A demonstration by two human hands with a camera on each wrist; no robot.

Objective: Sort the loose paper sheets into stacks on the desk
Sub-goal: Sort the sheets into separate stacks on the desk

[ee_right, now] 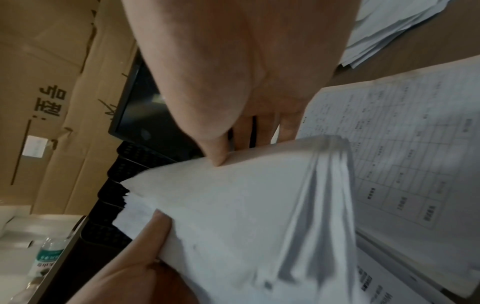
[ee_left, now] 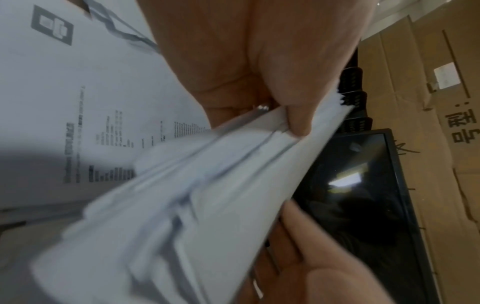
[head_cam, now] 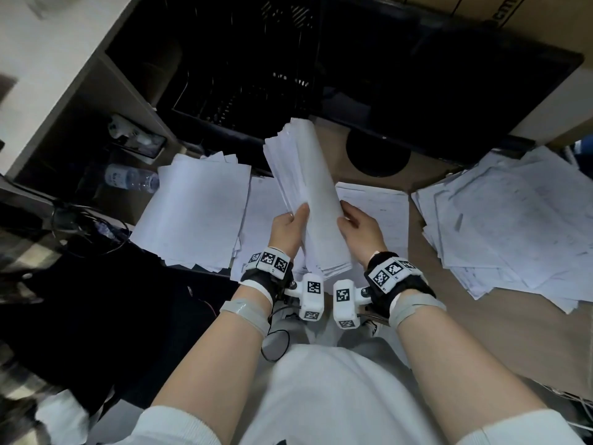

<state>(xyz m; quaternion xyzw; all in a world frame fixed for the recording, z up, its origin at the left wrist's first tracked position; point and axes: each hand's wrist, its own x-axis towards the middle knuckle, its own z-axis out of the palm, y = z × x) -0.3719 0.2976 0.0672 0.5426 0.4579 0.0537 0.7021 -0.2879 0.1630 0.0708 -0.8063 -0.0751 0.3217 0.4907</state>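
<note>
A thick bundle of white sheets stands on edge above the desk, held between both hands. My left hand grips its left side, thumb on top. My right hand grips the right side, thumb pressed on the face. The bundle fans slightly at its far end. A squared stack lies on the left of the desk. Printed sheets lie flat under the hands. A loose, messy pile spreads on the right.
A black monitor with a round base stands behind the papers. Black mesh trays sit at the back left. A water bottle lies left of the stack. Cardboard boxes rise behind. Dark cloth and cables are at the left.
</note>
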